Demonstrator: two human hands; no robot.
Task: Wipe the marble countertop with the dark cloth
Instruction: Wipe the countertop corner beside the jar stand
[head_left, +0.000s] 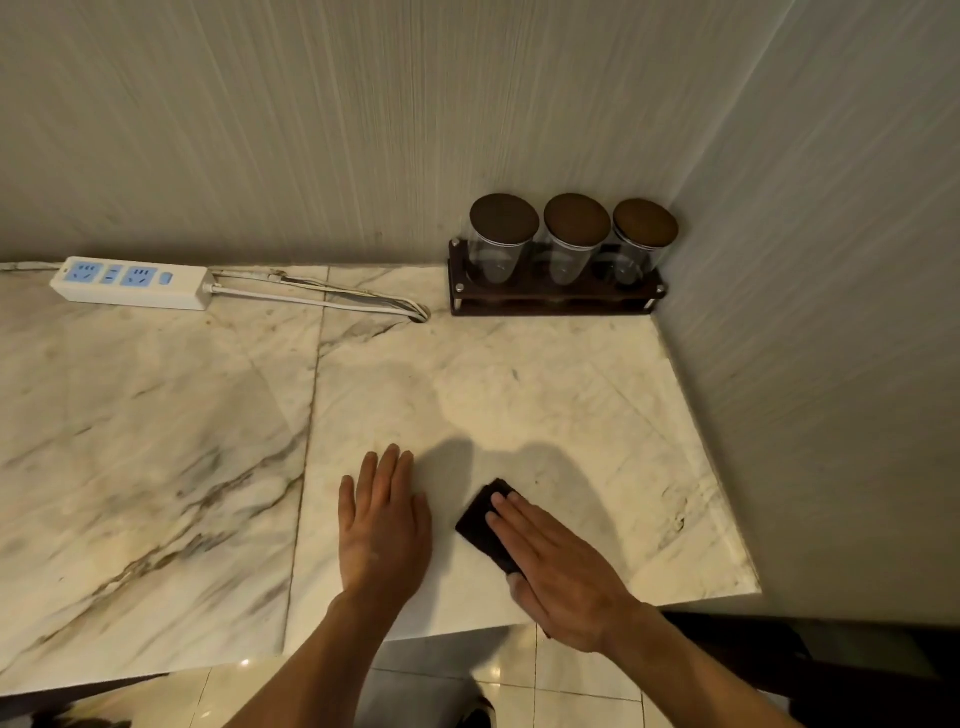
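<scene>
Dark cloth (485, 525) under flat right hand (558, 577), left hand (384, 525) flat beside, jar rack (556, 296) far corner

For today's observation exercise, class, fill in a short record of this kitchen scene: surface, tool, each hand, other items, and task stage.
surface: marble countertop, set in a wall corner
tool: dark cloth, folded, flat on the marble
right hand: palm down, pressing on the cloth
left hand: flat on bare marble, beside the cloth, holding nothing
other items: white power strip with cable at the back left; wooden rack holding three lidded glass jars in the back corner
task stage: wiping near the front edge
</scene>
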